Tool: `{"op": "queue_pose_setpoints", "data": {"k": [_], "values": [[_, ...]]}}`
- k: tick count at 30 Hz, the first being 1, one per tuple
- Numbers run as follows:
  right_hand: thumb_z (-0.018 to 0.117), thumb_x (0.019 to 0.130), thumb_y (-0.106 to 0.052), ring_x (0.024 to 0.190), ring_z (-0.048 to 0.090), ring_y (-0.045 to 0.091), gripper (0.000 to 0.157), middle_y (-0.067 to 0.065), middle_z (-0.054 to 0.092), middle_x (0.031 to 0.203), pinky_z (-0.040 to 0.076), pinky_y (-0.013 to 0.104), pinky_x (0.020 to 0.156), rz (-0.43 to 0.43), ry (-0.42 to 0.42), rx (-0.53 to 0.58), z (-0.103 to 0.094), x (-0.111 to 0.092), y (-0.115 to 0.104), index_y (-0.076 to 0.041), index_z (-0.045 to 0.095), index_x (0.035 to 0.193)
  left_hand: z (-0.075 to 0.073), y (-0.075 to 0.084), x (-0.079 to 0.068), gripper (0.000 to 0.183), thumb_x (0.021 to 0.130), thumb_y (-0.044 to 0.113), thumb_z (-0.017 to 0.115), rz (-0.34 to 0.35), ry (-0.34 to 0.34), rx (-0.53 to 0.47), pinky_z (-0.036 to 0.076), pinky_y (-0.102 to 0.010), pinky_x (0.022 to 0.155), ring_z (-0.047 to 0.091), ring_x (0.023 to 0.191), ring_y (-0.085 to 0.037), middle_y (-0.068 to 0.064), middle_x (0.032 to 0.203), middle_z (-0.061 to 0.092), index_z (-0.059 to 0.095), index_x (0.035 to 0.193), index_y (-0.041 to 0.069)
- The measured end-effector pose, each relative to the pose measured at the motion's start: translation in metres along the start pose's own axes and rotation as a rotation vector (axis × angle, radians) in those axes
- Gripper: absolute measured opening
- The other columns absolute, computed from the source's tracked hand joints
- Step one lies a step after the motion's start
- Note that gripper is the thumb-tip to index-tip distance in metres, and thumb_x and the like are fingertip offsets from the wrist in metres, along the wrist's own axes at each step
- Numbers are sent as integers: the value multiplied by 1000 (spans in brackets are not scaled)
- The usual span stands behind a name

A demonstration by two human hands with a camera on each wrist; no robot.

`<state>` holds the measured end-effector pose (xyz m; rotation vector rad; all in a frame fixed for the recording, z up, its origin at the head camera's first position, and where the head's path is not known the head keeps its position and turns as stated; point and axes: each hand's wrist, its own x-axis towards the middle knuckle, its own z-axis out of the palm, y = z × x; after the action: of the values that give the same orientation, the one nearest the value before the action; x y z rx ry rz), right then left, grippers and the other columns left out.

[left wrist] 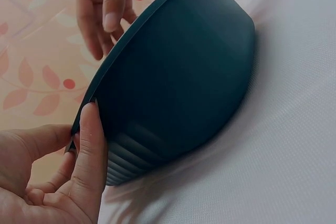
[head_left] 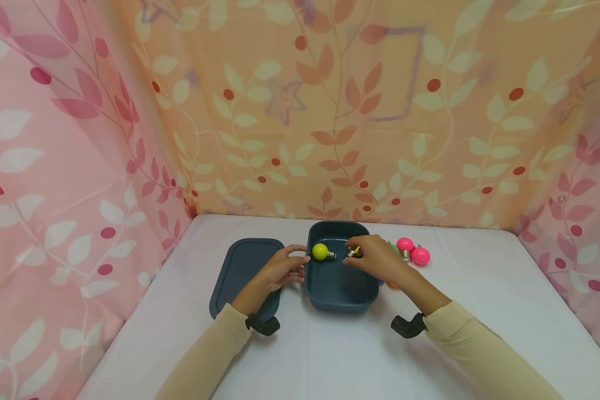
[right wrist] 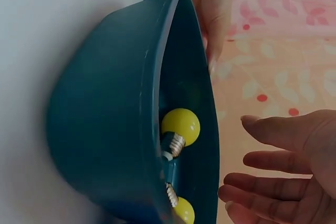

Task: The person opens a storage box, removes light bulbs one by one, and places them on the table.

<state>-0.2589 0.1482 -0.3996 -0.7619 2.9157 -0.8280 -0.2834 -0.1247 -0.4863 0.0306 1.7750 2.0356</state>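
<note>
A dark blue plastic box [head_left: 341, 306] stands uncovered on the table, holding two yellow light bulbs. One yellow bulb [head_left: 320, 251] lies near the left wall; the other yellow bulb [right wrist: 184, 211] is partly hidden under my right hand in the head view. My left hand [head_left: 283, 265] pinches the box's left rim between thumb and fingers. Over the right side of the box is my right hand [head_left: 377, 256], its fingers spread and holding nothing in the right wrist view.
Left of the box lies its flat dark lid [head_left: 240, 266], partly under my left forearm. To the right are pink bulbs [head_left: 421, 256], a green bulb [head_left: 395, 249] and an orange one [head_left: 392, 285], partly hidden by my right arm. Patterned curtains [head_left: 260, 139] surround the white-covered table [head_left: 480, 289].
</note>
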Motion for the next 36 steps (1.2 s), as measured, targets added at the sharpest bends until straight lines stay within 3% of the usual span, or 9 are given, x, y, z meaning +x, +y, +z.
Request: {"op": "queue_pose_setpoints", "data": {"k": [6,12,25,32,36], "values": [[83,86,-24,86,68,20,42,10,73,105,60,29,69,-47,-27,-3,9,16,-4,-2,72,120,0,1,0,48,98,12,67,-8,6,9,58,-26,57,62,65,-14,-6,81,63,49,142,7],[81,88,-20,95,70,32,41,18,73,106,62,38,77,-82,-43,-5,22,33,-3,3,70,120,-1,1,0,48,98,13,68,-8,10,6,59,-26,58,62,64,-13,-7,85,64,50,142,7],[81,88,-20,88,67,25,43,18,71,106,59,41,76,-29,-28,-59,42,54,-2,2,69,122,-2,-3,2,49,98,12,66,9,-15,1,59,-27,58,62,65,-13,-6,89,64,48,143,5],[81,88,-21,100,68,29,48,17,71,114,58,47,86,-2,-44,-85,50,62,-1,2,66,127,-1,-2,2,47,99,11,66,10,-13,-2,59,-27,58,62,64,-12,-5,89,64,48,142,5],[82,87,-21,97,68,28,51,16,71,113,58,45,87,5,-57,-88,54,64,-1,3,63,128,-2,-1,2,47,99,12,66,7,-15,3,59,-27,58,62,64,-13,-5,86,64,48,142,5]]}}
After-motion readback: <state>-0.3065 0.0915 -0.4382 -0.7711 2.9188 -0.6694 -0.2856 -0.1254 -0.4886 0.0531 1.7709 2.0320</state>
